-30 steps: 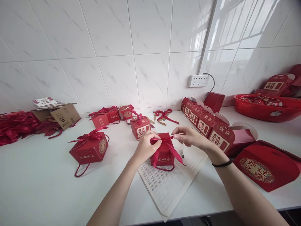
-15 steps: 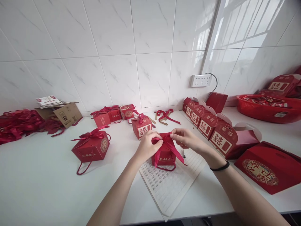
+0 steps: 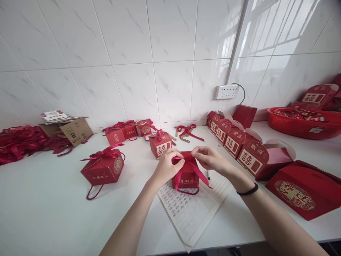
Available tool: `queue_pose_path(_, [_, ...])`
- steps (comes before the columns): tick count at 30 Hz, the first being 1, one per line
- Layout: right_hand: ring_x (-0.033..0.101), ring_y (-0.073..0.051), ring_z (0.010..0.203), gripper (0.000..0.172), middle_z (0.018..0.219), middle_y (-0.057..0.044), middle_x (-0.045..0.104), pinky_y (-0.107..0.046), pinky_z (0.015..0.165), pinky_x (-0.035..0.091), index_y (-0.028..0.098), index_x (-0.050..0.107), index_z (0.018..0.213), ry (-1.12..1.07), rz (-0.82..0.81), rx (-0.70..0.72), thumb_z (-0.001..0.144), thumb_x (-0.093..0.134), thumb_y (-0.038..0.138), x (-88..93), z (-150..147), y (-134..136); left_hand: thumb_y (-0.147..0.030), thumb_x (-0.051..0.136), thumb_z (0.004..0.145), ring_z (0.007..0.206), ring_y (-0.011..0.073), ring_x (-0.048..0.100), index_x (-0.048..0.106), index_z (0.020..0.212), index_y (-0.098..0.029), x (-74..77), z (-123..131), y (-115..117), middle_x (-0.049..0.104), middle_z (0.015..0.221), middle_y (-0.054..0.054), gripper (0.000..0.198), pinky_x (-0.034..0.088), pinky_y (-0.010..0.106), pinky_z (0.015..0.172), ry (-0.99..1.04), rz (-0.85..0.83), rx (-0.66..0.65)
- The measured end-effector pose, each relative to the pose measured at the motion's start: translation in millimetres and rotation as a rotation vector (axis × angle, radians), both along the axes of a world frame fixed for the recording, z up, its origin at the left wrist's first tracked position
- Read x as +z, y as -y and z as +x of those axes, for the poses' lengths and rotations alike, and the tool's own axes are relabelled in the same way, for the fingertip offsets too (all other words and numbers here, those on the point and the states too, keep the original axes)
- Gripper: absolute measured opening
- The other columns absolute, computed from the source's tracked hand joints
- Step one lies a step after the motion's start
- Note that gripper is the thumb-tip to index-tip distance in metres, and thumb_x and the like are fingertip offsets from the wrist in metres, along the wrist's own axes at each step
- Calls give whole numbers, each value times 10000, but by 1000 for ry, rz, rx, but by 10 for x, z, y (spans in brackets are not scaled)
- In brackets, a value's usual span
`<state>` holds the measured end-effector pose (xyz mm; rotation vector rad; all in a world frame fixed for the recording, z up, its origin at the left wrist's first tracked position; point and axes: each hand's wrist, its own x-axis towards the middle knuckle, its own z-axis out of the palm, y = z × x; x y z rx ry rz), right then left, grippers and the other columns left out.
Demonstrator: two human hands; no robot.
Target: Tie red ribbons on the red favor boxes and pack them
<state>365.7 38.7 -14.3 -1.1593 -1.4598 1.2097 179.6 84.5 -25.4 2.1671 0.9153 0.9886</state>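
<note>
One ribbon (image 3: 190, 167), one box (image 3: 186, 179), two hands.

A home-style packing corner: white tiled wall (image 3: 170, 53), wall socket (image 3: 226, 91), white counter (image 3: 48, 209) strewn with red gift boxes (image 3: 239, 142).

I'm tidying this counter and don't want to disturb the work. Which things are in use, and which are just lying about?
In use: left hand, right hand, ribbon, small red box.

Lying about: lined paper, tied box, row of boxes, red basin, ribbon pile, cardboard carton.
</note>
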Motion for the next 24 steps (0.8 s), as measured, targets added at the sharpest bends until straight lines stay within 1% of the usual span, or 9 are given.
queue_pose_path(2, [203, -26, 375, 472, 473, 103, 295, -177, 349, 128, 166, 516, 778, -17, 25, 3, 698, 663, 607, -2, 8, -1, -208, 568, 758, 1008, 209, 528, 614, 739, -199, -4, -1, -4, 597, 959, 36, 51, 352, 414, 977, 0, 0, -5])
queue_pose_path(4, [219, -28, 390, 475, 519, 95, 328, -176, 357, 143, 172, 525, 859, -16, 44, 1, 698, 674, 594, -1, 26, 1, -209, 570, 755, 1004, 209, 529, 613, 743, -198, -5, 0, -4, 598, 950, 34, 47, 358, 408, 971, 6, 1, -7])
queue_pose_path(7, [224, -33, 423, 512, 568, 84, 355, -178, 374, 150, 176, 539, 971, 62, 30, -11, 683, 705, 566, 2, 53, -3, -215, 565, 759, 1006, 212, 532, 615, 755, -200, 1, 1, 1, 601, 959, 35, 53, 364, 405, 967, 14, 1, -2])
queue_pose_path(8, [219, -34, 431, 511, 567, 82, 355, -180, 379, 149, 169, 553, 957, 98, 13, -16, 671, 718, 559, 0, 60, -8, -218, 562, 762, 1009, 213, 533, 614, 756, -201, 4, 1, 3, 600, 966, 36, 55, 364, 406, 969, 14, -1, -2])
queue_pose_path(10, [213, -34, 437, 474, 544, 80, 346, -186, 387, 145, 153, 575, 845, 145, -25, -29, 639, 743, 546, -9, 70, -22, -226, 562, 765, 1014, 215, 535, 610, 756, -202, 9, -1, 7, 598, 973, 36, 55, 360, 410, 976, 10, -9, -1])
queue_pose_path(13, [214, -35, 436, 444, 512, 84, 318, -188, 391, 141, 157, 536, 704, 93, -34, -43, 631, 744, 542, -22, 76, -33, -221, 560, 764, 1020, 215, 536, 602, 743, -202, 16, -3, 11, 598, 963, 33, 50, 362, 407, 978, 5, -12, -6])
queue_pose_path(17, [235, -38, 432, 393, 524, 81, 330, -184, 391, 150, 168, 543, 762, 0, 7, -16, 706, 690, 528, -6, 57, -9, -207, 561, 760, 998, 212, 539, 596, 730, -199, 18, -1, 14, 604, 938, 32, 48, 373, 400, 963, 10, 0, -1])
queue_pose_path(20, [248, -38, 426, 402, 520, 82, 343, -184, 385, 158, 162, 567, 815, 33, 4, -45, 697, 698, 523, 12, 34, 4, -216, 563, 762, 1002, 211, 536, 602, 738, -201, 13, 0, 14, 602, 948, 33, 48, 374, 399, 962, 6, 0, -4])
queue_pose_path(24, [251, -34, 403, 442, 482, 87, 335, -185, 373, 141, 152, 569, 769, 17, 3, -69, 660, 706, 558, 4, 20, -14, -229, 560, 765, 1010, 217, 534, 606, 746, -201, 11, 1, 13, 602, 957, 40, 57, 373, 406, 968, 3, 3, -6])
